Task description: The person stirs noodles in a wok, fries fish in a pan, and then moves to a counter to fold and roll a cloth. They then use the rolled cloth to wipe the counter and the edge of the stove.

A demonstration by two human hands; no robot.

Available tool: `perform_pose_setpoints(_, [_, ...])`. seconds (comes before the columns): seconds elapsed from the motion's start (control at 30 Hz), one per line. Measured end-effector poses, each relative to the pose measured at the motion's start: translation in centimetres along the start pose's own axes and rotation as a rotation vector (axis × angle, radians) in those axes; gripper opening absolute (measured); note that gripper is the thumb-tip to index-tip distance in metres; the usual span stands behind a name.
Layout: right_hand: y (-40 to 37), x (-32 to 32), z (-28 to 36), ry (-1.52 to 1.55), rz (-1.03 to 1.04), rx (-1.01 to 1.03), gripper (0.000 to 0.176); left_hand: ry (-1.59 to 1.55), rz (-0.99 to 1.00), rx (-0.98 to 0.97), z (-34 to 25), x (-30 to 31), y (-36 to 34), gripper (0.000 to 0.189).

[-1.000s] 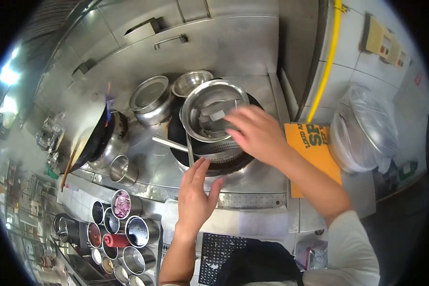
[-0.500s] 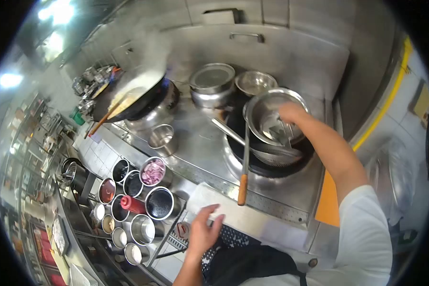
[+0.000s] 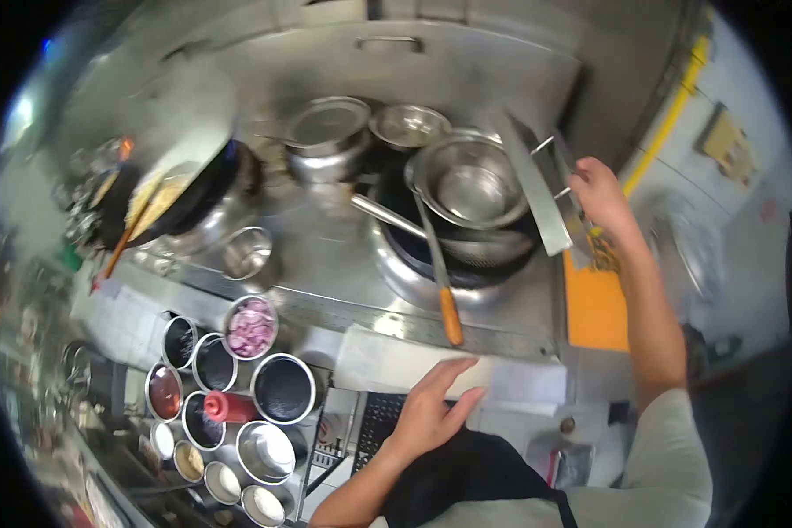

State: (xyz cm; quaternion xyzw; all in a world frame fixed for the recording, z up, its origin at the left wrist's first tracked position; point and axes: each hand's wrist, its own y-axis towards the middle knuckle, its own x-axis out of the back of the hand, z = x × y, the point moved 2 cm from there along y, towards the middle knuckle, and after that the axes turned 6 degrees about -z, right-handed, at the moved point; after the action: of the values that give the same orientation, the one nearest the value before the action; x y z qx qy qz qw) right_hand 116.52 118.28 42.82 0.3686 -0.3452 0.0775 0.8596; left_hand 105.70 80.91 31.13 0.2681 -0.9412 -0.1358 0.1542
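My right hand (image 3: 600, 195) is closed at the right side of the stove, its fingers wrapped on the thin rod handle of a long, flat metal piece (image 3: 535, 189). This piece is held tilted beside the rim of a steel bowl (image 3: 473, 187); its exact kind I cannot make out. The bowl shows nothing in it and rests over a wok, together with a long-handled strainer (image 3: 484, 248) and a wooden-handled tool (image 3: 449, 315). My left hand (image 3: 436, 407) hangs open with nothing in it, above the front edge near a white folded cloth (image 3: 387, 359).
At the left, a steaming wok (image 3: 211, 180) holds food and a wooden-handled utensil. Several seasoning pots stand front left, among them one of chopped purple onion (image 3: 251, 327), with a red squeeze bottle (image 3: 229, 407). A lidded pot (image 3: 328, 132) and small bowl (image 3: 410, 125) stand behind.
My right hand has lifted the flat metal piece out of the bowl and carried it right. The left hand has shifted right in view, still open. The whole view has turned rightward.
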Motion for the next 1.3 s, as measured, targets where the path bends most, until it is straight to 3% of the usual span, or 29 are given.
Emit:
perform_pose_setpoints(0.07, [-8.7,5.7,2.8,0.402,0.048,-0.515,0.026,-0.141,0.071,-0.067,-0.9,-3.1,1.2,0.047])
perform_pose_setpoints(0.13, [-17.9,7.7,5.2,0.698,-0.083,-0.740,0.021,-0.265,0.136,-0.100,-1.4,-5.8,1.4,0.049])
perform_pose_setpoints(0.23, [-29.1,6.5,7.4,0.786,-0.261,-0.995,0.023,-0.469,0.479,0.087,-1.2,-7.5,-0.5,0.046])
perform_pose_setpoints(0.33, [-37.1,2.7,6.7,0.912,-0.438,-1.203,0.024,-0.519,0.684,0.200,2.5,-8.5,-4.0,0.040])
perform_pose_setpoints(0.4, [-38.7,0.5,7.8,0.825,-0.545,-1.267,0.027,-0.436,0.659,0.468,6.0,-8.7,-6.4,0.035])
perform_pose_setpoints(0.47, [-39.6,1.2,8.3,0.959,-0.191,-1.318,0.036,-0.478,0.514,0.670,8.2,-7.0,-6.3,0.037])
perform_pose_setpoints(0.5, [-39.5,2.7,7.4,0.689,-0.014,-1.007,0.040,-0.404,0.556,0.841,10.5,-5.4,-5.9,0.042])
perform_pose_setpoints(0.53, [-39.6,4.8,5.7,0.417,0.159,-0.688,0.044,-0.313,0.413,0.967,10.7,-3.7,-5.1,0.047])
perform_pose_setpoints(0.57, [-39.3,6.1,4.9,0.149,0.330,-0.356,0.048,-0.283,0.376,0.841,10.6,-2.1,-4.0,0.038])
perform_pose_setpoints(0.6, [-37.2,6.1,5.1,0.054,0.371,-0.193,0.050,-0.213,0.365,0.863,13.6,-0.5,-4.7,0.038])
perform_pose_setpoints(0.63, [-33.9,5.6,5.5,-0.037,0.406,-0.028,0.052,-0.347,0.423,0.828,13.7,0.4,-3.2,0.038])
perform_pose_setpoints(0.7, [-32.8,2.6,4.3,-0.033,0.538,0.192,0.051,-0.281,0.312,0.861,14.7,1.7,-1.8,0.035])
perform_pose_setpoints(0.8, [-34.9,-3.7,1.5,0.042,0.754,0.126,0.040,-0.270,0.170,0.883,17.2,2.1,-1.1,0.033])
perform_pose_setpoints(0.93, [-33.2,-8.0,0.4,0.120,0.789,0.066,0.031,-0.228,0.143,0.891,20.9,2.1,-1.4,0.030])
perform_pose_setpoints(1.1, [-34.1,-11.6,-0.2,0.113,0.824,0.018,0.032,0.085,0.055,0.852,20.8,2.2,-0.7,0.021])
perform_pose_setpoints(1.2, [-34.0,-12.7,0.0,0.106,0.824,-0.013,0.031,-0.028,-0.060,0.744,22.2,2.5,-1.1,0.017])
perform_pose_setpoints(1.3, [-33.7,-13.8,0.3,0.124,0.791,-0.018,0.030,0.125,-0.055,0.741,22.9,3.3,-1.0,0.016])
